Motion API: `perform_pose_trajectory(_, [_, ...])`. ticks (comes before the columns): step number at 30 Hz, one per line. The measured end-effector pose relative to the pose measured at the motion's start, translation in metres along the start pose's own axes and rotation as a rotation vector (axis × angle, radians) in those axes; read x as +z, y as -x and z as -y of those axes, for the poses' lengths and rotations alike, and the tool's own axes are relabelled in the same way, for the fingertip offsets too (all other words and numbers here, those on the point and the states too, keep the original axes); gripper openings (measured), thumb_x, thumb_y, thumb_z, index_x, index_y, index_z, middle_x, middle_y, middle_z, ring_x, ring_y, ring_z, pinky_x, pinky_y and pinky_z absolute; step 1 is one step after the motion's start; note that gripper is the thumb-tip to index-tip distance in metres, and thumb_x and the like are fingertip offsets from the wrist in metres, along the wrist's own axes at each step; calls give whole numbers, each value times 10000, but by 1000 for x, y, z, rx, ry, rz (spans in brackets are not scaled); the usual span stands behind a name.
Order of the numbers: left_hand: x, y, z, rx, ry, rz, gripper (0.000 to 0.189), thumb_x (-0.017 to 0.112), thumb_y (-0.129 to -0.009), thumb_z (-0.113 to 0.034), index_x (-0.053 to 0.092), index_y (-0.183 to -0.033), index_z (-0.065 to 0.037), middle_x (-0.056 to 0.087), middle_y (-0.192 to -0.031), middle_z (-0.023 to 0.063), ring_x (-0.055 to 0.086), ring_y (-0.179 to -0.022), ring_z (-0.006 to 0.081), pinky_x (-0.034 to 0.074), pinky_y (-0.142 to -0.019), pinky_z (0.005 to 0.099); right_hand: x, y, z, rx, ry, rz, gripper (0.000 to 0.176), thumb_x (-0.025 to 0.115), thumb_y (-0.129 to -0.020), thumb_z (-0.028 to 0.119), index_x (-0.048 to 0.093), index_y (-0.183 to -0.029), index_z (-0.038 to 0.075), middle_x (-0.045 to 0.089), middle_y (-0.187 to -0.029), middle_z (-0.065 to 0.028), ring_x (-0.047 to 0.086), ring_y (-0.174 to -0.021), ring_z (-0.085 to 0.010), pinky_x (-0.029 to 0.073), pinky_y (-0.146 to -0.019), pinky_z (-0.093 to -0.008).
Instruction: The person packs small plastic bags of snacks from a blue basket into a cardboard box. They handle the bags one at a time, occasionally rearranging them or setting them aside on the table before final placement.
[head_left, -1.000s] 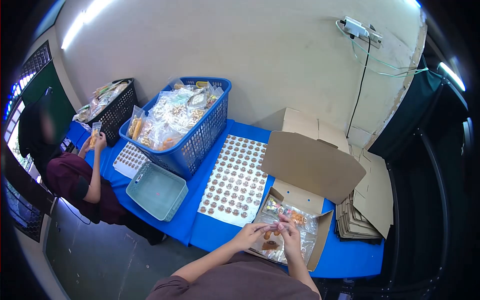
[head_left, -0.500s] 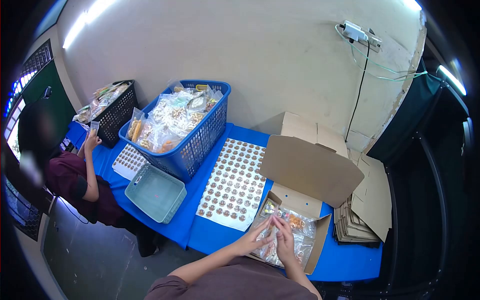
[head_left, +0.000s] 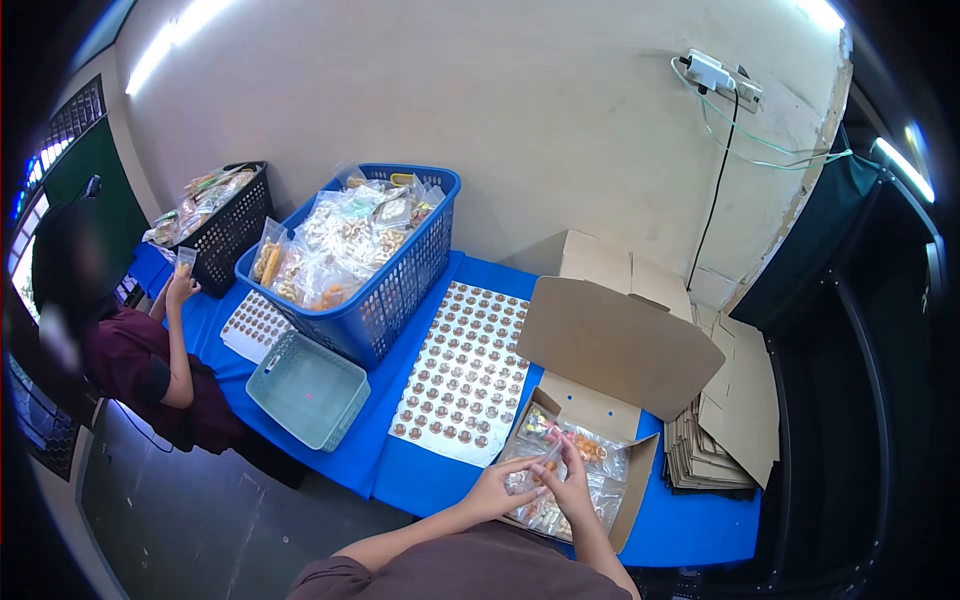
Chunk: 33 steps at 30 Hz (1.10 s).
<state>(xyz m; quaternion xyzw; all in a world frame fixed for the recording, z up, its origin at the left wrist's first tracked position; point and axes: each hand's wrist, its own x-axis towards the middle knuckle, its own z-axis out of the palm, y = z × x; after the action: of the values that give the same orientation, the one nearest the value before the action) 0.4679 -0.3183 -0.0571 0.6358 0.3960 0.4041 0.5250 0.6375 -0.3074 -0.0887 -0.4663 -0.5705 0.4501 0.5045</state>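
Note:
Over the open cardboard box (head_left: 641, 492), my left hand (head_left: 497, 490) and my right hand (head_left: 570, 485) are close together. Both have closed fingers on a small clear plastic bag (head_left: 541, 470), whose contents are hard to make out. Beneath them the box holds several clear bags of snacks (head_left: 607, 492), some orange and some pale. One bag with pink and green pieces (head_left: 537, 424) lies at the box's back left corner. The lid (head_left: 618, 340) stands raised at the back.
A sticker sheet (head_left: 462, 370) lies left of the box. Further left are an empty green tray (head_left: 308, 390), a full blue basket (head_left: 385, 300), a black basket (head_left: 233, 235) and a co-worker (head_left: 150, 365) holding a small bag. Flattened cardboard (head_left: 740, 400) is stacked at right.
My hands have moved slightly down and spread a little from their raised, fingertip-to-fingertip pose. The small bag between them now shows more clearly.

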Motion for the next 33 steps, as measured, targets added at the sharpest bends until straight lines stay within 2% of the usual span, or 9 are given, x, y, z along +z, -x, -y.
perform_pose_trajectory(5, [-6,-2,27,-140,281,-51,298,669,-855,-90,617,-1128,17,647,-1094,104,599,-1029,140,464,-903,277,-13,4,-5,261,-156,55,183,694,-819,82,641,-982,17,629,-1008,-93,556,-933,-130,418,-836,-268])
perform_pose_trajectory(8, [-17,-7,20,-150,251,-80,230,611,-902,-97,624,-1097,24,665,-1050,107,616,-990,129,481,-869,272,-5,4,-2,258,-207,5,115,654,-862,109,684,-889,1,642,-908,-76,567,-898,-130,419,-831,-276])
perform_pose_trajectory(13, [-25,-13,31,-61,318,-132,267,521,-954,-113,561,-1192,1,637,-1113,102,585,-1059,154,435,-936,287,-7,4,14,185,-196,69,303,539,-950,238,662,-1095,2,648,-1110,-100,567,-1075,-180,411,-955,-328])
perform_pose_trajectory(16, [-35,-16,42,-18,122,-274,342,547,-902,13,533,-1243,-20,535,-1296,99,523,-1168,168,386,-1011,308,-7,3,22,179,-277,-175,307,527,-959,235,653,-1112,1,650,-1101,-108,566,-1073,-181,436,-923,-313])
perform_pose_trajectory(21, [-24,-9,35,-23,262,93,482,395,-995,-334,441,-1342,-2,353,-1439,195,315,-1358,288,278,-1096,368,7,8,29,49,-38,-81,361,480,-981,262,577,-1238,28,588,-1223,-117,554,-1095,-182,419,-941,-306])
perform_pose_trajectory(24, [-3,-4,45,130,58,80,635,310,-988,-465,336,-1398,19,312,-1452,227,270,-1373,320,244,-1107,384,24,11,33,-137,182,-32,349,477,-980,218,549,-1269,36,594,-1212,-116,549,-1105,-187,415,-946,-316])
perform_pose_trajectory(26, [-6,-3,42,120,-11,143,654,424,-972,-412,252,-1425,27,312,-1448,232,302,-1355,307,267,-1087,376,25,14,33,-74,140,-18,369,501,-963,175,502,-1312,52,584,-1229,-132,528,-1144,-205,412,-952,-339])
perform_pose_trajectory(28, [-2,-2,8,50,-101,34,601,558,-928,-325,368,-1368,37,424,-1376,220,428,-1267,274,307,-1056,361,24,12,33,96,-173,-71,454,576,-925,208,463,-1342,69,558,-1254,-153,491,-1197,-222,395,-979,-360])
perform_pose_trajectory(33, [-7,1,17,-39,-67,62,410,669,-856,-228,591,-1157,39,616,-1143,175,560,-1105,233,368,-1002,355,16,8,13,131,88,-220,561,689,-844,250,459,-1321,64,584,-1148,-129,527,-1128,-252,415,-959,-373])
